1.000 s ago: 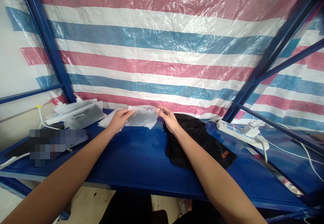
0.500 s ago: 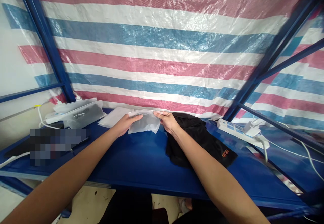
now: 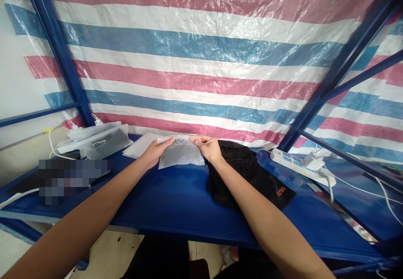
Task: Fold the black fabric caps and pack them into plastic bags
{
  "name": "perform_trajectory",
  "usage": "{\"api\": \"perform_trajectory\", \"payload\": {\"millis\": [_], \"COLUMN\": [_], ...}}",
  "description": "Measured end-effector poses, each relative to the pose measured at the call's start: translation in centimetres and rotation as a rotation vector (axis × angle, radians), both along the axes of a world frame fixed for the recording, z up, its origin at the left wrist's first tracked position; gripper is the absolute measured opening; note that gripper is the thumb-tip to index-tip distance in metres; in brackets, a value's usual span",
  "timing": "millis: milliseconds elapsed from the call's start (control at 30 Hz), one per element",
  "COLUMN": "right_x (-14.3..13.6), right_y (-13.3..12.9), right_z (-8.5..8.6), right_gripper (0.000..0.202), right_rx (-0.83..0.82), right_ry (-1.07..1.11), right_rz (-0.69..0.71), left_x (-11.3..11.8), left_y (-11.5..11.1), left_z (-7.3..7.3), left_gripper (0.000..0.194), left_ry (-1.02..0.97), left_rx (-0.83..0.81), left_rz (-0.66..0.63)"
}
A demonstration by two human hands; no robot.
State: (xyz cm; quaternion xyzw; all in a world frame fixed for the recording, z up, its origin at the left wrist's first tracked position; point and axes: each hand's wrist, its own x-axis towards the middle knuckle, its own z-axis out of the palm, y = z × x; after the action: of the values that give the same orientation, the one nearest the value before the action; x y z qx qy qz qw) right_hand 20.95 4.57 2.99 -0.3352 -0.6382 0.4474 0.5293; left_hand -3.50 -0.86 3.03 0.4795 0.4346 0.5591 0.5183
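Observation:
A frosted translucent plastic bag (image 3: 181, 155) is held up over the blue table by its top edge. My left hand (image 3: 156, 152) pinches its upper left corner, thumb lying along the edge. At the upper right, my right hand (image 3: 207, 147) grips the same edge between thumb and fingers. Something greyish shows faintly through the bag, too dim to name. Close beside my right hand and partly behind that forearm lies a black cloth garment (image 3: 242, 167) with small orange lettering. Flat white sheets or bags (image 3: 140, 145) lie just left of my left hand.
The blue metal table (image 3: 170, 203) backs onto a striped plastic sheet (image 3: 195, 77). On the right sits a white power strip (image 3: 296, 165) with plugs and cables. Another frosted bag (image 3: 105, 142) leans among white cables at left, behind a blurred dark item (image 3: 72, 182). Blue posts frame both sides.
The bag's top edge has been drawn flatter and its lower part hangs wider to the right. Both hands have shifted only slightly. The garment and power strip stay put.

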Motion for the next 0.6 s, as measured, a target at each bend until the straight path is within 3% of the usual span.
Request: {"api": "perform_trajectory", "payload": {"millis": [100, 200, 333, 467, 600], "right_x": [0.2, 0.0, -0.7, -0.5, 0.1], "right_y": [-0.1, -0.3, -0.3, 0.3, 1.1], "right_z": [-0.2, -0.4, -0.6, -0.9, -1.3], "right_gripper": [0.046, 0.049, 0.048, 0.049, 0.051], "right_rx": [0.041, 0.031, -0.035, -0.058, -0.02], "right_ry": [-0.066, -0.092, 0.043, 0.122, 0.05], "right_rz": [-0.002, 0.009, -0.014, -0.047, -0.003], "left_x": [0.2, 0.2, 0.3, 0.2, 0.0], "left_y": [0.0, 0.0, 0.0, 0.0, 0.1], "left_z": [0.0, 0.0, -0.1, -0.2, -0.5], "left_gripper": [0.055, 0.055, 0.057, 0.06, 0.06], "left_ry": [-0.022, -0.022, -0.022, 0.006, 0.058], "left_rx": [-0.018, 0.008, 0.025, 0.062, 0.096], "left_rz": [-0.043, 0.037, 0.115, 0.008, -0.096]}}
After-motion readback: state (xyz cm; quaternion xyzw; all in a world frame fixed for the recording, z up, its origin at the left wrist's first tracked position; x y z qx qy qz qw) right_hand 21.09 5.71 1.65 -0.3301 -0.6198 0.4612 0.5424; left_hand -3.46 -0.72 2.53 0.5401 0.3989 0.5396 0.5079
